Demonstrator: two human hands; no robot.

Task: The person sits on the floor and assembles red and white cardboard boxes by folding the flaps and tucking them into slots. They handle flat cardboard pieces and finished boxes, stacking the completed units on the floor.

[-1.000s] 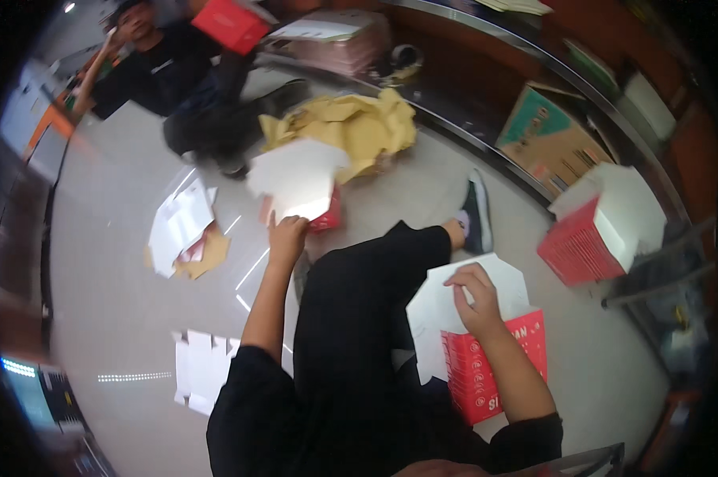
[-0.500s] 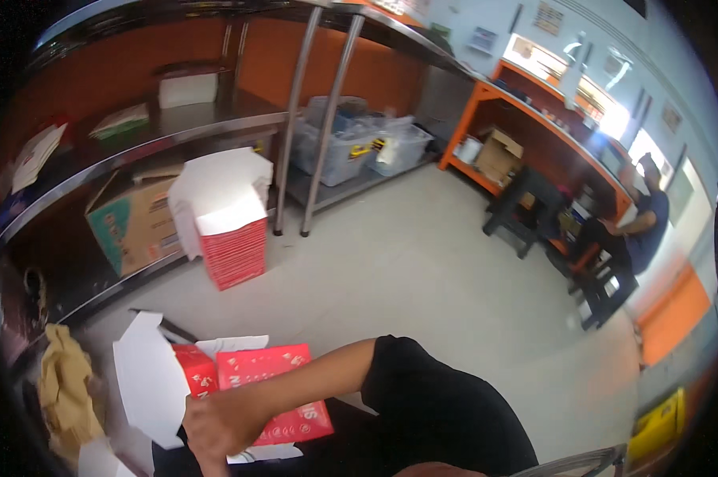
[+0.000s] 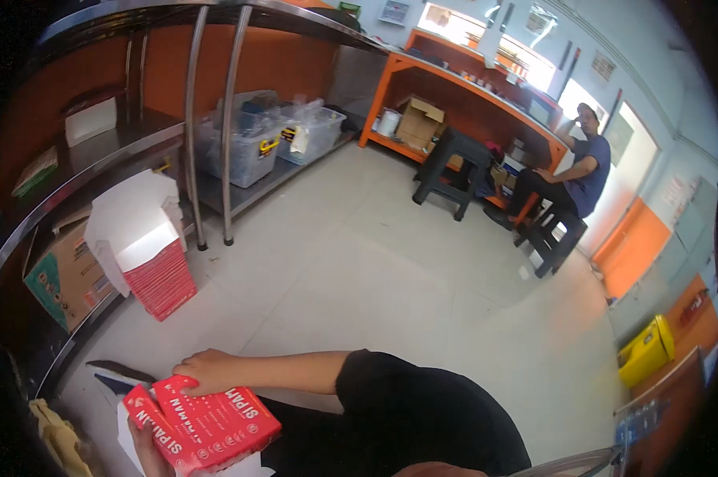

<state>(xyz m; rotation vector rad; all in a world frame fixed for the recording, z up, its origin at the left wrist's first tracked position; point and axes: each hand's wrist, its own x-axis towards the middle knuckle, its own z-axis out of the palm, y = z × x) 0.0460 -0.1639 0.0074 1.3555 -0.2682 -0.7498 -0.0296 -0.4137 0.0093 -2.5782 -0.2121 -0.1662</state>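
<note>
A red cardboard box (image 3: 216, 429) with white printing and white inner flaps rests at my lap, tilted. Over its far edge lies my right hand (image 3: 208, 370), fingers curled down onto the red panel. My left hand (image 3: 148, 451) grips the box's left side from below, its fingers partly hidden by the card. A stack of nested red boxes (image 3: 162, 285), white flaps spread at the top, stands on the floor ahead to the left.
Steel shelving (image 3: 230, 135) runs along the left, with a brown carton (image 3: 69, 270) and clear plastic bins (image 3: 251, 155). Crumpled brown paper (image 3: 61, 437) lies near left. A dark stool (image 3: 452, 171), a seated person (image 3: 581, 175) and a yellow bin (image 3: 649, 350) are farther right.
The red box has turned, its red panels now drawn together and its large white flap mostly out of sight. My right hand moved to the far edge; my left hand came into view. The view swung right.
</note>
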